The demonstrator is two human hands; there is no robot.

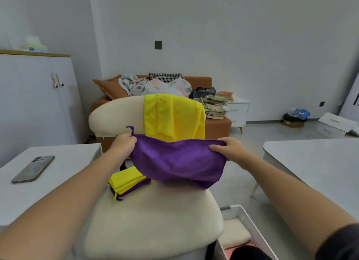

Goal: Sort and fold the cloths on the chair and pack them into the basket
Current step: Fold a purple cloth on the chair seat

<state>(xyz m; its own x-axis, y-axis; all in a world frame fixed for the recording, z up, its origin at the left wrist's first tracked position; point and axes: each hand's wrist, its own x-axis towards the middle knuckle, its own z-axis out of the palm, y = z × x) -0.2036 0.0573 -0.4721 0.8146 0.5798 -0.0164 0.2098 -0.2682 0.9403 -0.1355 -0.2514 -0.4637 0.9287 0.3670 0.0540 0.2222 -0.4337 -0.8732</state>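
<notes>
The purple cloth (178,162) hangs spread in the air over the seat of the cream chair (151,221), stretched between two hands; the left hand (124,145) has its fingers curled tight round the top left corner, where a small loop sticks up, and the right hand (226,149) pinches the top right corner, thumb on the near side; the lower edge sags toward the seat. On the left of the seat lies a folded yellow cloth (126,180) resting on a folded purple one (136,188); a larger yellow cloth (174,118) is draped over the backrest. Low on the right, just beside the chair, stands the white basket (252,228), with a cream cloth (235,234) and a pink one (230,249) inside. A phone (33,169) lies on the left table (68,158); another table (314,162) stands to the right; a brown sofa (217,123) piled with bedding sits behind.
</notes>
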